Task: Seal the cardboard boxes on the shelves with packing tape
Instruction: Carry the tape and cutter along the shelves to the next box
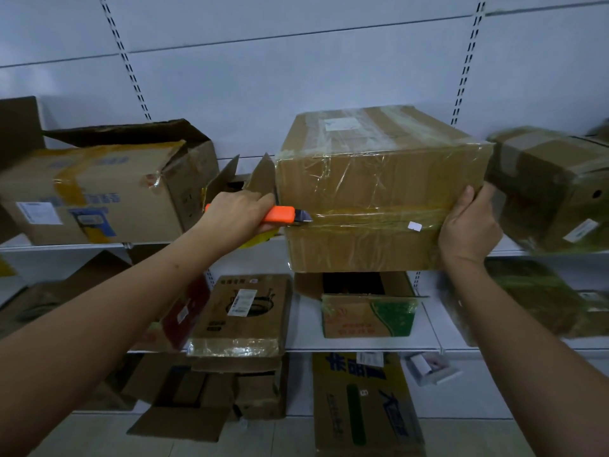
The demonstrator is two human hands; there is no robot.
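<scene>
While the right hand (469, 222) braces the right end of a taped cardboard box (379, 189) standing at the front edge of the upper shelf (66, 247), its front overhanging that edge, the left hand (235, 217) is wrapped around an orange utility knife (280, 215) whose metal tip meets the band of tape (372, 219) along the box's front seam, near the left corner. The right hand's fingers curl round the box's far corner, thumb on the front face.

The step appears to be trimming or cutting the tape at the seam. Done well, it would call for a shallow blade held flat along the tape line, drawn away from the bracing hand's side only as far as needed, with the box kept pressed back so it does not slide off the shelf edge. The bracing thumb lies near the same tape band, so it seems wise to stop the cut well short of it.

Much stays unclear. No tape roll can be seen. Whether the blade is extended, or has pierced the film, cannot be made out. The box's underside and rear are hidden. A crumpled open box (108, 189) sits toward the left end of the shelf, and another wrapped box (557, 189) at the right end is blurred. Boxes on the lower shelves are partly cut off by the forearms.
</scene>
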